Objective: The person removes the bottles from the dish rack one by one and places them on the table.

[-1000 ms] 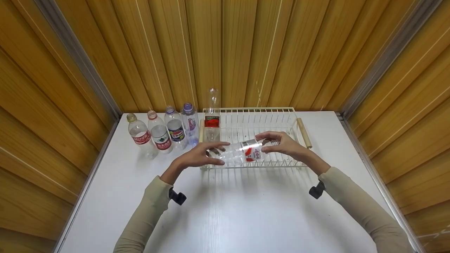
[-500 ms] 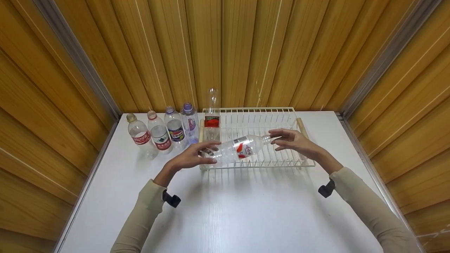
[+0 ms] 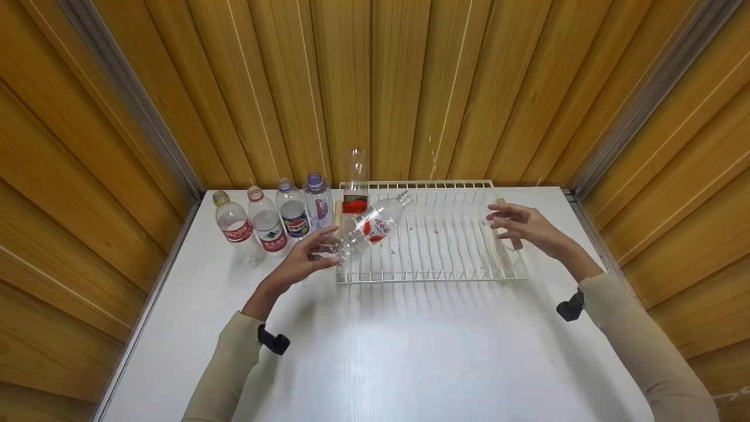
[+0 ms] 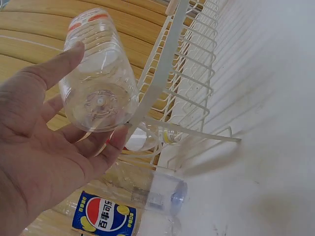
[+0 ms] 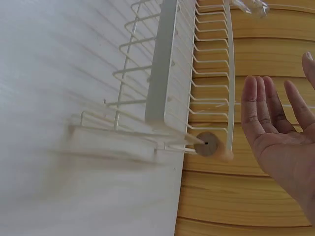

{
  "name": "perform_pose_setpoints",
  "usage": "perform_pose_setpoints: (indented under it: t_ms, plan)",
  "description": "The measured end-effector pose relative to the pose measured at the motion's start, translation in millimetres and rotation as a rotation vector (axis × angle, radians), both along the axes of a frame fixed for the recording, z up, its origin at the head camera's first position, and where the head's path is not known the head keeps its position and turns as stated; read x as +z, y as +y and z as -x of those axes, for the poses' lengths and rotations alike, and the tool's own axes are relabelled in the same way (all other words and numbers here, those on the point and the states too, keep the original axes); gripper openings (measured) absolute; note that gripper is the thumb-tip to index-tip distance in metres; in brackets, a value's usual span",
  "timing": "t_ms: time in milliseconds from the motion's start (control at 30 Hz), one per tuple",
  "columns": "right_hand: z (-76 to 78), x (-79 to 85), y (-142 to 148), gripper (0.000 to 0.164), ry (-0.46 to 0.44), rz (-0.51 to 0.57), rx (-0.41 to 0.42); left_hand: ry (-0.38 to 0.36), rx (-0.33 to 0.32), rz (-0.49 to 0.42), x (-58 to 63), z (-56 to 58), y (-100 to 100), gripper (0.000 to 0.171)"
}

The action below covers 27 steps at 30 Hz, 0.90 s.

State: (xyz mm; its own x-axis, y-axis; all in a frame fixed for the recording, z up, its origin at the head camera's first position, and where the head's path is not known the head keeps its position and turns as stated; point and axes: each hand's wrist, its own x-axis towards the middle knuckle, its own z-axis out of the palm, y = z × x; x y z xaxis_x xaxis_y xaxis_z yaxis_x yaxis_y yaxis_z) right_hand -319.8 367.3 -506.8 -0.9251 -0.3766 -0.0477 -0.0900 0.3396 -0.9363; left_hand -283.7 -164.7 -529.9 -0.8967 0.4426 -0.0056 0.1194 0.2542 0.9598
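As the head view shows, your left hand (image 3: pixel 300 259) grips the base of the red-and-white-labelled bottle (image 3: pixel 374 227), which leans over the left end of the white wire rack (image 3: pixel 445 184), its neck pointing up and toward the back right. Behind it the dark-and-red-labelled bottle (image 3: pixel 355 204) stands upright at that same end, crowding your side of the rack; the two overlap from this angle, and whether they touch cannot be told. Left of the rack, four more stand in a slanting row on the white table (image 3: pixel 404 351): the gold-necked bottle (image 3: pixel 237 230), the red-and-green-labelled bottle (image 3: pixel 269 235), the Pepsi-labelled bottle (image 3: pixel 294 224) and the purple-necked bottle (image 3: pixel 320 206), the last nearest your left fingers. Your right hand (image 3: pixel 521 225) is at the rack's far end, fingers loosely extended, and the plank wall (image 3: pixel 398 88) closes off the back. From your left wrist, your thumb lies along the held bottle's side while your fingers curl at its base; the rack's flat end bar runs close beside it, with the Pepsi label lower down. From your right wrist, your fingers reach out relaxed, apart from the wooden handle (image 5: pixel 205 144) beside them.
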Motion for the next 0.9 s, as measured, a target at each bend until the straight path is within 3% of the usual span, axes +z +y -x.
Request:
perform_pose_setpoints:
  t_ms: [233,633,900]
  plan:
    - [1.4,-8.4,24,0.059,0.003,0.007,-0.062,-0.062,0.107,-0.106,-11.1,-3.3,-16,0.079]
    - [1.5,-21.5,44,0.065,-0.035,-0.028,-0.129,-0.093,0.23,-0.092,-30.3,-10.1,-34,0.085]
    - [0.8,-26.6,48,0.067,-0.044,-0.036,-0.135,-0.096,0.257,-0.152,-39.6,-15.8,-44,0.084]
